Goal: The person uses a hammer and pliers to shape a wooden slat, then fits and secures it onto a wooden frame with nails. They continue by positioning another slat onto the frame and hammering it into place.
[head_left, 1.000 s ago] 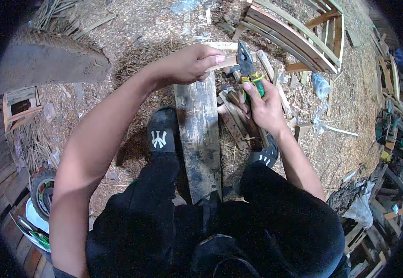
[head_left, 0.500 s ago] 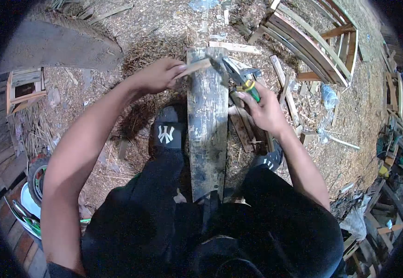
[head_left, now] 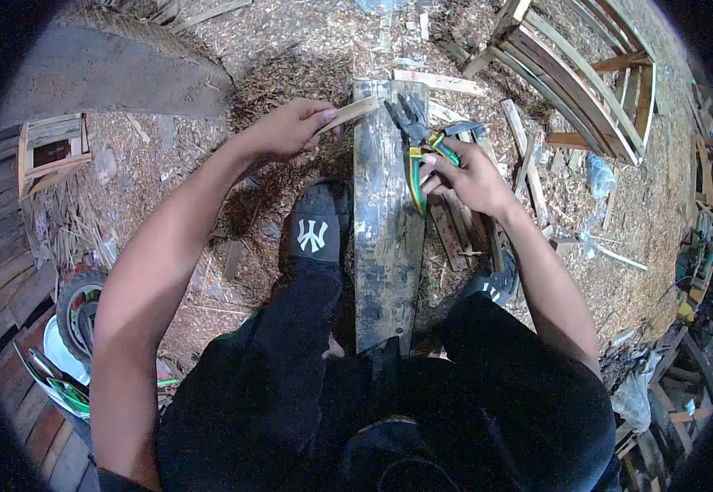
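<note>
My left hand point(head_left: 297, 131) pinches a short strip of wood point(head_left: 353, 113), its far end reaching over the plank. In my right hand point(head_left: 473, 176) is a pair of pliers point(head_left: 414, 135) with green and yellow handles. The pliers' handles are spread and the jaws are parted, pointing up and left, a little apart from the strip's end. Between my legs runs a long worn plank point(head_left: 385, 246) with dark patches. Just past my right hand lies a hammer-like metal head point(head_left: 465, 128), partly hidden.
Several wood strips point(head_left: 455, 230) lie right of the plank. A slatted wooden crate point(head_left: 569, 90) stands at the upper right, a smaller wooden frame point(head_left: 55, 156) at the left. A wheel point(head_left: 78, 312) sits beside a white container point(head_left: 60, 361). Shavings cover the ground.
The pliers have turned and their handles have spread, with the jaws now drawn back from the strip. The strip stays in my left hand. The whole view has shifted slightly.
</note>
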A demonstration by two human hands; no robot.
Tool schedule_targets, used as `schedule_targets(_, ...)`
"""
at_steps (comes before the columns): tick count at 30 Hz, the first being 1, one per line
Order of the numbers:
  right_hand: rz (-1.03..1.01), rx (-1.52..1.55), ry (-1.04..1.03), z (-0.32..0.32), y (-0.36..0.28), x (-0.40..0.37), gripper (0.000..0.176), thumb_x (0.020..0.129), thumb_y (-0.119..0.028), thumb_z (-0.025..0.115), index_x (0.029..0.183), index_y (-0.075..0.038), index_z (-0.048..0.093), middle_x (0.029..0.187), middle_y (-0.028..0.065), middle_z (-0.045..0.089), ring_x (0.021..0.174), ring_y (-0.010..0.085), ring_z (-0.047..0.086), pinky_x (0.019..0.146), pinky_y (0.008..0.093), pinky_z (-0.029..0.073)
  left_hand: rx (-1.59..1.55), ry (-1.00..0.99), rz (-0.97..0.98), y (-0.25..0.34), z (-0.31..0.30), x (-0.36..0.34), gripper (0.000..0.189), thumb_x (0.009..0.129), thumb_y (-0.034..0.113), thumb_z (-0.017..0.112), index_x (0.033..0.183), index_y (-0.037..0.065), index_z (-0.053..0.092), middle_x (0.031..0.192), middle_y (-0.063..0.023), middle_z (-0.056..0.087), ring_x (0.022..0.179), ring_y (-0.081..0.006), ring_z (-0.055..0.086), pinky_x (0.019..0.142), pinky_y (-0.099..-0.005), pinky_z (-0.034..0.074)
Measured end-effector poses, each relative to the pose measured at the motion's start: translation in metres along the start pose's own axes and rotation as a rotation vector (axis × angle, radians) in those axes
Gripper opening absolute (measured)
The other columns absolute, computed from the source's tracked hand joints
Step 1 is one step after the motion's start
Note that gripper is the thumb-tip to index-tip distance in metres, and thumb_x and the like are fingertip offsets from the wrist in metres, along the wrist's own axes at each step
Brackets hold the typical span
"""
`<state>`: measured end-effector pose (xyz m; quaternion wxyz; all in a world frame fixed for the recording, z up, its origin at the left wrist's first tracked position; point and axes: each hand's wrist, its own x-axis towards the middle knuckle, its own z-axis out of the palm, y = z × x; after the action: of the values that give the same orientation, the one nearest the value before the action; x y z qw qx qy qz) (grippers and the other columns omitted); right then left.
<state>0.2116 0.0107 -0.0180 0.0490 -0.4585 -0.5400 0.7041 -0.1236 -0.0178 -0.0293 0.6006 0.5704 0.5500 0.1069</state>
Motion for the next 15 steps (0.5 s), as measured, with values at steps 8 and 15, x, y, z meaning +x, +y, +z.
schedule_targets(8,-0.044,-0.368,0.201,-0.001,0.015,-0.001,0.041,0.105,-0.028,0.061,0.131,0.004,0.058,0.099,0.0114,0.072,0.074,0.0158,0.070,0.068,0.0279,0.057,-0.011,0.077,0.030,-0.006,0.001,-0.001,0.032,0.111,0.031,0.046,0.110,0.004,0.063,0.065,0.0037,0.046,0.058,-0.0077,0.044,0.054,-0.0281,0.038)
schedule_targets(15,0.040,-0.182,0.115,-0.015,0.015,-0.012,0.036,0.102,-0.031,0.067,0.120,0.000,0.067,0.077,-0.0016,0.062,0.069,0.0073,0.056,0.062,0.0246,0.045,0.060,0.147,0.019,0.011,0.000,-0.002,0.035,0.106,0.036,0.058,0.117,0.004,0.067,0.070,0.0050,0.051,0.063,-0.0057,0.045,0.057,-0.0275,0.037)
